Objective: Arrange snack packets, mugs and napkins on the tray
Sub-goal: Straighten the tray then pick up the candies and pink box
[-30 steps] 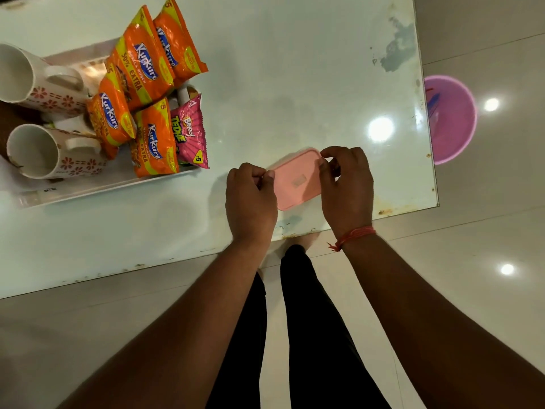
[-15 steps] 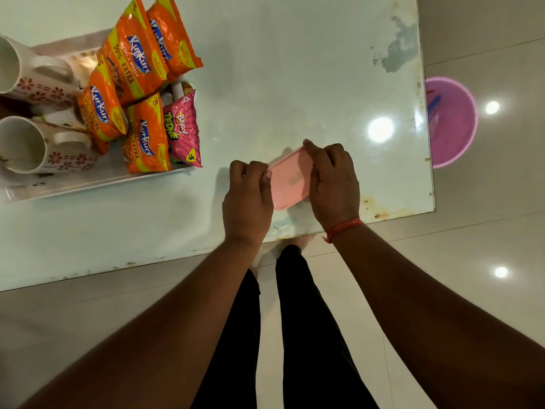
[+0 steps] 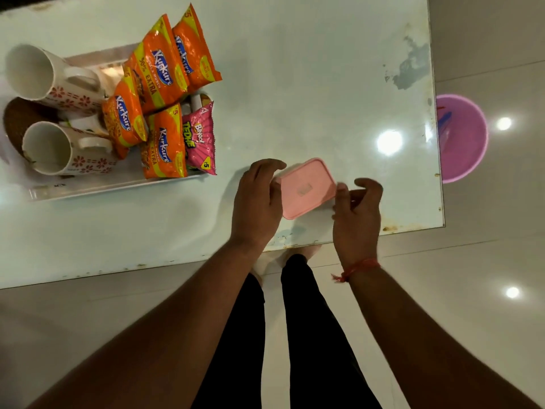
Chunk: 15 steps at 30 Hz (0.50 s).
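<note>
A pink lidded box (image 3: 306,188) lies on the white table near its front edge. My left hand (image 3: 256,199) wraps around the box's left end. My right hand (image 3: 358,214) is at the box's right end, fingers curled and apart, only the thumb tip touching the lid's edge. To the left stands a white tray (image 3: 112,185). It holds two white flowered mugs (image 3: 50,75) (image 3: 62,150) lying on their sides, several orange snack packets (image 3: 159,72) and a pink snack packet (image 3: 199,140). No napkins are in sight.
A purple basin (image 3: 463,137) sits on the floor beyond the table's right edge. A brown round mat (image 3: 17,119) lies partly under the mugs at far left. My legs stand right at the table's front edge (image 3: 118,268).
My right hand has come off the top of the pink box and shifted right, fingers spreading. My left hand has slid further onto the box's left end. The box has turned slightly.
</note>
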Tool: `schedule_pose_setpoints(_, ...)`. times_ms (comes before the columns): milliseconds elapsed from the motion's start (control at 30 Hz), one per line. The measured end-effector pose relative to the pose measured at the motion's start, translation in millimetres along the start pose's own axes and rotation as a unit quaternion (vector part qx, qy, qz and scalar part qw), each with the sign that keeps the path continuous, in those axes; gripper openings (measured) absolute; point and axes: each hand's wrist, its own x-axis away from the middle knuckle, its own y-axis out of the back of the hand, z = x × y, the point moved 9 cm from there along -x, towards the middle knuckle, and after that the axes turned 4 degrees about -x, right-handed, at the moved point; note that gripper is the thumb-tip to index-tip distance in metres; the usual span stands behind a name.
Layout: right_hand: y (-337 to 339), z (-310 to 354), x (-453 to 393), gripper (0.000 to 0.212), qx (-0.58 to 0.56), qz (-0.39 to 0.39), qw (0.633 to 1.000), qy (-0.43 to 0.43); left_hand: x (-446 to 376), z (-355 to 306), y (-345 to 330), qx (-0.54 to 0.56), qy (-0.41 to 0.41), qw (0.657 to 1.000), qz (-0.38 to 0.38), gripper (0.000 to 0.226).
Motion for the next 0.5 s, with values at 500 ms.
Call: schedule_pose_setpoints(500,-93.6,97.2,-44.6,0.042,-0.023,0.102,0.990,0.099,-42.8,-4.8,12.7,0.043,0.072,0.996,-0.008,0.043)
